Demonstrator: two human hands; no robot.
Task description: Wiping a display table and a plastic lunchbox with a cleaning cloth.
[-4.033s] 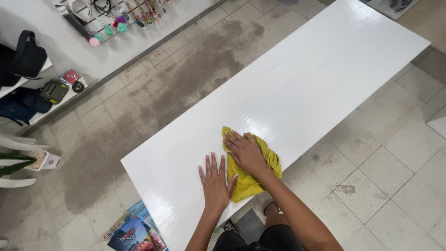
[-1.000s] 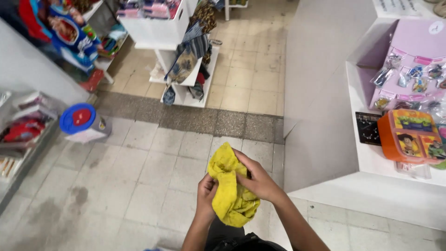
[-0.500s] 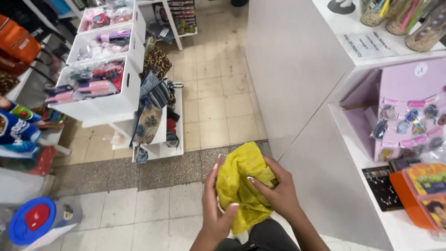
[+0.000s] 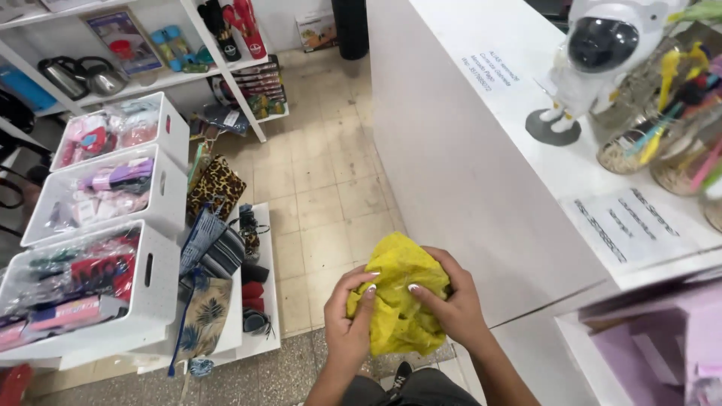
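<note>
A crumpled yellow cloth [image 4: 398, 282] is bunched between both my hands at chest height over the tiled floor. My left hand [image 4: 348, 323] cups its left side with the fingers pressed into the fabric. My right hand [image 4: 451, 304] wraps its right side, fingertips dug into the middle of the cloth. Both hands hold it beside a tall white counter [image 4: 466, 158].
On the counter stand a white astronaut figure [image 4: 594, 56], jars with coloured sticks [image 4: 662, 128] and printed papers [image 4: 632, 222]. To the left are white bins of packaged goods [image 4: 158, 195], hanging bags [image 4: 214, 188] and a shelf unit with small wares [image 4: 135, 45]. A pink display box [image 4: 677, 346] sits at lower right.
Four seconds ago the cloth lay flat on a white table under my right hand. I have since lifted it with both hands and turned; the view now swings right toward the counter.
</note>
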